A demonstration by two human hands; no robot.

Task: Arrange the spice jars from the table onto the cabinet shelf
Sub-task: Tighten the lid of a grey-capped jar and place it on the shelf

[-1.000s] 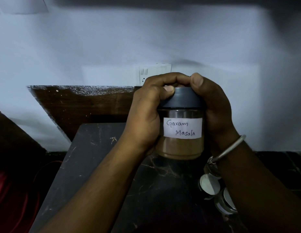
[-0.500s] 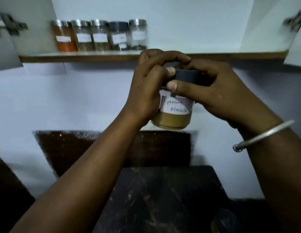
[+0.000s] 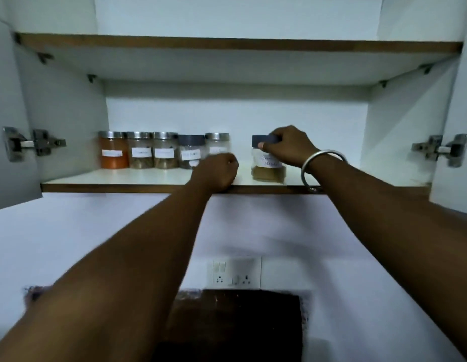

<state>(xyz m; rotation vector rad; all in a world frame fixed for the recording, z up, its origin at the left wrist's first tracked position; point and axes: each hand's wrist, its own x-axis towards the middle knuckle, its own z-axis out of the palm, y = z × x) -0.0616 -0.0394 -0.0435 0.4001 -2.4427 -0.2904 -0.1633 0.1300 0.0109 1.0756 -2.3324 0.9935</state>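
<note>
The Garam Masala jar point(image 3: 267, 168), glass with a dark lid and brown powder, stands on the cabinet shelf point(image 3: 138, 178) near its front edge. My right hand point(image 3: 289, 146) grips its lid from the right. My left hand point(image 3: 216, 171) is a closed fist resting at the shelf's front edge, left of that jar, holding nothing. Farther back on the shelf, a row of several labelled spice jars point(image 3: 164, 150) runs from an orange one point(image 3: 113, 150) at the left to a clear one partly hidden behind my left fist.
The cabinet has an upper shelf point(image 3: 227, 45) above and open doors with metal hinges point(image 3: 34, 143) on both sides. Below on the wall is a switch and socket plate point(image 3: 233, 273). The dark table top point(image 3: 237, 325) lies at the bottom.
Both hands lifted the Garam Masala jar from above the table up to the shelf. It now stands there. My left hand has come off it and closed into a fist.
</note>
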